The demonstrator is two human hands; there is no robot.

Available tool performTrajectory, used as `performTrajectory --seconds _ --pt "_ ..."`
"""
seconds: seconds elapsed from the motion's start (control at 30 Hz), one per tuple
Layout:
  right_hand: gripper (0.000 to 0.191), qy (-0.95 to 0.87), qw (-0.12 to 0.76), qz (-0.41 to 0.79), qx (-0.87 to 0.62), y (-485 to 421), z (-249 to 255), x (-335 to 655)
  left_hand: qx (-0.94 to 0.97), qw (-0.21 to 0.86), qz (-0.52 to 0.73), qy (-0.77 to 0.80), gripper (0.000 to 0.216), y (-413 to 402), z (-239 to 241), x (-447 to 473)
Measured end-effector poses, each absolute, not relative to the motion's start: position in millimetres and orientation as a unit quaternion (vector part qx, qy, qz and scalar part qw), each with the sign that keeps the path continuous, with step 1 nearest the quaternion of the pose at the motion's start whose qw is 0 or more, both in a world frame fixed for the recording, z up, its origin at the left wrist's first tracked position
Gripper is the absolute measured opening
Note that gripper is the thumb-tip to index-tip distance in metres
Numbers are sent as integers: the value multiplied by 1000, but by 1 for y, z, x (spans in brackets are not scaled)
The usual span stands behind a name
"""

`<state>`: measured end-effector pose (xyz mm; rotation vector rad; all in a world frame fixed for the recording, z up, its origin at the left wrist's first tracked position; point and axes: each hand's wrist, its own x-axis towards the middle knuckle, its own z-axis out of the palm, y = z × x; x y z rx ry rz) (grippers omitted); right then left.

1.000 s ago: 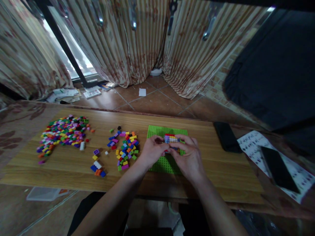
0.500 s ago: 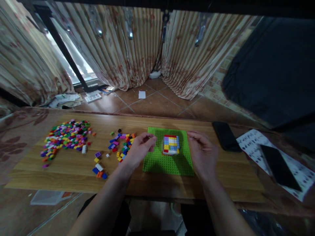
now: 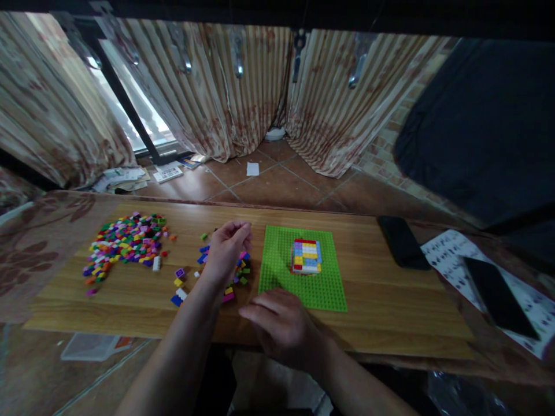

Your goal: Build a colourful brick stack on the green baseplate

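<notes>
My left hand point(image 3: 228, 248) hovers over the small pile of toy building bricks point(image 3: 243, 271), its fingertips pinched together; whether anything is between them cannot be made out. Low at the front edge of the green baseplate point(image 3: 277, 271) is my right hand point(image 3: 284, 323), with fingers curled and pointing left; the inside of its grip is hidden. On the baseplate stands a block built from bricks point(image 3: 307, 256), its top a patchwork of white, yellow, light blue and red. A few loose bricks, among them a purple brick point(image 3: 180, 273), lie left of my left forearm.
A large heap of mixed bricks point(image 3: 130, 240) spreads over the left of the wooden board point(image 3: 390, 312). A black phone point(image 3: 403, 242) lies at the right. Beyond it, another dark device point(image 3: 498, 294) rests on a printed sheet point(image 3: 446, 248). A clear plastic tray point(image 3: 89, 346) is below the board.
My right hand has moved left and toward me, from the baseplate's right side to its front edge. My left hand has shifted left, away from the baseplate to over the small pile.
</notes>
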<state>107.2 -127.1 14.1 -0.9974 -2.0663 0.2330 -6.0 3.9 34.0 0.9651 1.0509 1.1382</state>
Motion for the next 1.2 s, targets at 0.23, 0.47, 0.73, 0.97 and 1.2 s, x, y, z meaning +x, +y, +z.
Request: performTrajectory --seconds 0.23,0.47,0.73,0.97,1.2 --pt "25 -836 337 112 -419 -128 1 90 399 599 523 456 27 13 35 -18" --pt "24 -774 347 157 -506 -119 -16 97 381 577 557 460 22 21 36 -33" --pt "17 -748 313 104 -576 -107 -18 91 361 587 567 450 16 21 38 -40" --pt "7 -756 280 56 -590 -94 -23 82 364 596 554 453 14 19 40 -42" --pt "14 -757 279 74 -586 -95 -20 73 382 605 534 450 17 17 39 -41"
